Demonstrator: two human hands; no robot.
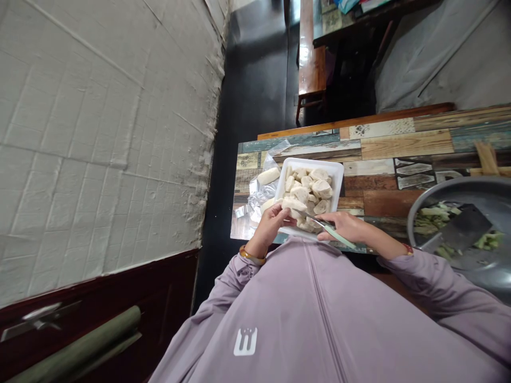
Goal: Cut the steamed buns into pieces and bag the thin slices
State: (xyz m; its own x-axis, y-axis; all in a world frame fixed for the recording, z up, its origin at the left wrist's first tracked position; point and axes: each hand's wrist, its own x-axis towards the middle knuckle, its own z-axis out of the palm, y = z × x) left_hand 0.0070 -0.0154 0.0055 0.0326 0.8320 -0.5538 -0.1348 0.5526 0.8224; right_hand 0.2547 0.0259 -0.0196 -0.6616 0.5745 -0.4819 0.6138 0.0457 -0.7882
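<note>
Over the near left part of a white tray [337, 178], my left hand [272, 223] grips a pale whitish roll of food [294, 205] with its fingers closed around one end. My right hand [347, 227] is closed on scissors [335, 234] with light green handles; their dark blades lie against the roll's right side. Pale, thick cut pieces [309, 183] fill the tray in a heap. Left of it, a whole pale roll [269, 175] rests on crumpled clear plastic [257, 199]. Another pale roll [270, 204] lies partly hidden behind my left hand.
On the right, a large metal basin [417, 205] holds chopped green vegetables [433, 217] and a cleaver [467, 229]. Wooden sticks [487, 157] lie behind it on the patterned table [383, 199]. A padded white wall [159, 133] runs along the left. A wooden bench [312, 69] stands beyond.
</note>
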